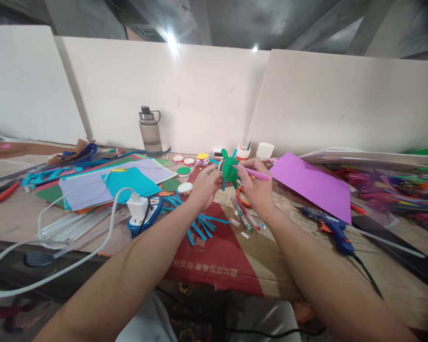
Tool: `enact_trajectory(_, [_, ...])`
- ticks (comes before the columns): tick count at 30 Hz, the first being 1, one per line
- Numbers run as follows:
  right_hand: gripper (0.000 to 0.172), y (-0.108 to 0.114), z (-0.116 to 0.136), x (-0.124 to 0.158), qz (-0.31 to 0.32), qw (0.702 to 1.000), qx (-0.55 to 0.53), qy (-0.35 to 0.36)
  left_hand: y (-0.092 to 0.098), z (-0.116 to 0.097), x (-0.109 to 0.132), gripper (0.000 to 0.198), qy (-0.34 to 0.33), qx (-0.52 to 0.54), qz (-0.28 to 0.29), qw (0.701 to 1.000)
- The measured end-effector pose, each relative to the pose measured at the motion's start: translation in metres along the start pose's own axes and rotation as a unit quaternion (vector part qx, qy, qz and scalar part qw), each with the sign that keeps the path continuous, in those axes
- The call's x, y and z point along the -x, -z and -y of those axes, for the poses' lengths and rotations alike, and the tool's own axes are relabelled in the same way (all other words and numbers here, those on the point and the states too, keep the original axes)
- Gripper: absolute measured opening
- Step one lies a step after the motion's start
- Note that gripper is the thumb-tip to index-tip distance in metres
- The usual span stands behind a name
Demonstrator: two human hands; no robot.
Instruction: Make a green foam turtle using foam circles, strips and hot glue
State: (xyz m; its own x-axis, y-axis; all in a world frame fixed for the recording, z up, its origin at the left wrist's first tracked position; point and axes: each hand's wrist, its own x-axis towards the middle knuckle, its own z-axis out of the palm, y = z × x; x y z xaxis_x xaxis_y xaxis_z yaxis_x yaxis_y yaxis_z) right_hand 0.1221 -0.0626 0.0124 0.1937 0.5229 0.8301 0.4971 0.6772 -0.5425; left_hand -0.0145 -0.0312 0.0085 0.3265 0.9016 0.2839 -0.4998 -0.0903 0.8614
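My left hand (209, 184) is closed on the left edge of a green round paper craft (229, 170) with green and blue strips sticking out around it. It is held up above the table, its green face toward me. In my right hand (257, 189) is a pink pen (258, 175), gripped between thumb and fingers. The pen's left end is at the green face; whether it touches I cannot tell. Below the hands lie several gel pens (243, 216) and small white scraps (245, 234). Cut blue paper strips (201, 227) are spread left of them.
Purple paper (316, 187) and a blue glue gun (333, 230) with its cord lie at right. At left are coloured sheets (130, 180), a white plug on a blue power strip (146, 218) and a looping white cable. A water bottle (150, 133) stands by the white back board.
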Motion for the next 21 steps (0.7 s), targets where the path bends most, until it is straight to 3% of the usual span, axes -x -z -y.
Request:
enact_trajectory(10, [0.016,0.0006,-0.0013,-0.0027,-0.020,0.998,-0.033,-0.039,0.0007,-0.0010,-0.0010,0.018,0.008,0.025,-0.001,1.000])
enact_trajectory(21, [0.017,-0.0007,-0.0002,0.0001,-0.006,0.999,-0.028,-0.028,0.0003,-0.0006,-0.0003,0.017,0.006,0.013,0.000,1.000])
